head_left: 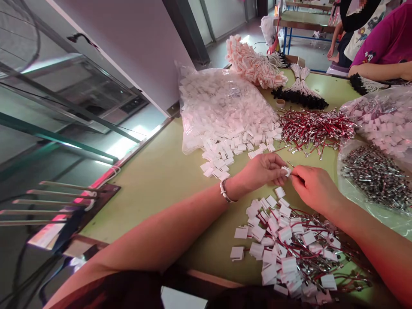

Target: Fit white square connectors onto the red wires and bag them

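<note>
Above the green table (pixel 161 180), a small white connector (pixel 286 171) sat pinched between the left hand (pixel 262 171) and right hand (pixel 313 186), each grip pressed on it.

green table (pixel 154 180), white wall (pixel 135 38)

Black-tipped white wire bundles (pixel 301 92) at far table (pixel 161 176) edge; tape roll (pixel 280 103) beside

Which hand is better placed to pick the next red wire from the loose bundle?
Probably the right hand: the red wire bundle lies just beyond it on the green table, while the left hand pinches the white connector housing and sits nearer the bag of white housings.
</note>
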`<control>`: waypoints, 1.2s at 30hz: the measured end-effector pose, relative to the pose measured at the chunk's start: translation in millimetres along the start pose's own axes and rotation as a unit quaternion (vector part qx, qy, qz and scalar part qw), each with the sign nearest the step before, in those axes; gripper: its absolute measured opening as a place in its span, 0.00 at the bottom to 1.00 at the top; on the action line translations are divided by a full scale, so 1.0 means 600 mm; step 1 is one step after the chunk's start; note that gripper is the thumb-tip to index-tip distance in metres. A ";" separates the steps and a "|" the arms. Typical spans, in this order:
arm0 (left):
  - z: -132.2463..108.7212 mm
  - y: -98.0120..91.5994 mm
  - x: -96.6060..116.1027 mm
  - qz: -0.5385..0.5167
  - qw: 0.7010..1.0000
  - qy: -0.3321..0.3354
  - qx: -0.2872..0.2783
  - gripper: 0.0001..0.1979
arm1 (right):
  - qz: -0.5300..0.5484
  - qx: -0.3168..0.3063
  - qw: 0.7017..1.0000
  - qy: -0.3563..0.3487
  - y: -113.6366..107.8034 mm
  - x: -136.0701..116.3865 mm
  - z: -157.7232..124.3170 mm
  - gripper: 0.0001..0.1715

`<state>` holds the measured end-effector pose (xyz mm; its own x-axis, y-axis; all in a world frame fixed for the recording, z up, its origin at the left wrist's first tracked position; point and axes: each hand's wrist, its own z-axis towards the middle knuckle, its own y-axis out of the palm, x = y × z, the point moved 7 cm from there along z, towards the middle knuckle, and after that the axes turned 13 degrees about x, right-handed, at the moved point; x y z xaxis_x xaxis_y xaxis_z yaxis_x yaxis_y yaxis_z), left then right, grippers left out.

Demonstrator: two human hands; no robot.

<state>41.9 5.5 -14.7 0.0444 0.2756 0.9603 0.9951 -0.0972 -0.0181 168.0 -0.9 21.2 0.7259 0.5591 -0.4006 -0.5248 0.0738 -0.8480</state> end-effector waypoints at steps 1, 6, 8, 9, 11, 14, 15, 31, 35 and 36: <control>0.001 0.001 -0.001 -0.009 1.000 0.000 -0.005 0.08 | 0.014 0.000 1.000 0.001 0.000 -0.001 0.001 0.11; 0.006 -0.004 -0.010 -0.036 0.999 -0.010 0.001 0.07 | 0.045 -0.012 0.999 0.006 0.000 0.004 0.001 0.14; 0.005 -0.002 -0.014 -0.047 0.999 -0.011 0.000 0.06 | 0.050 -0.022 0.998 -0.010 0.002 0.003 -0.002 0.15; 0.005 0.002 -0.017 -0.048 0.999 -0.011 -0.005 0.06 | 0.050 -0.026 0.998 -0.020 0.004 0.002 -0.003 0.15; 0.003 0.011 -0.023 -0.042 0.999 -0.012 -0.017 0.05 | 0.038 -0.036 0.998 -0.039 0.010 0.000 -0.007 0.16; 0.001 0.020 -0.025 -0.023 0.999 -0.009 -0.027 0.05 | 0.035 -0.039 0.998 -0.041 0.016 0.000 -0.010 0.16; 0.000 0.018 -0.020 -0.005 1.000 0.001 -0.028 0.05 | 0.044 -0.036 0.998 -0.033 0.015 0.002 -0.010 0.16; 0.023 -0.107 0.037 0.626 0.750 0.117 0.180 0.17 | -0.128 -0.028 0.991 0.040 0.027 0.068 0.026 0.11; 0.017 -0.095 0.036 0.627 0.747 0.152 0.159 0.12 | -0.146 -0.049 0.987 0.042 0.042 0.074 0.018 0.11; 0.015 -0.092 0.035 0.632 0.741 0.165 0.156 0.11 | -0.137 -0.047 0.988 0.050 0.040 0.077 0.017 0.10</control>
<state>-11.3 25.6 4.1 0.9857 -0.1010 0.1349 0.1501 0.1620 -0.9753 184.5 34.9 -13.9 0.8775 0.4447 -0.1798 -0.2625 0.1315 -0.9559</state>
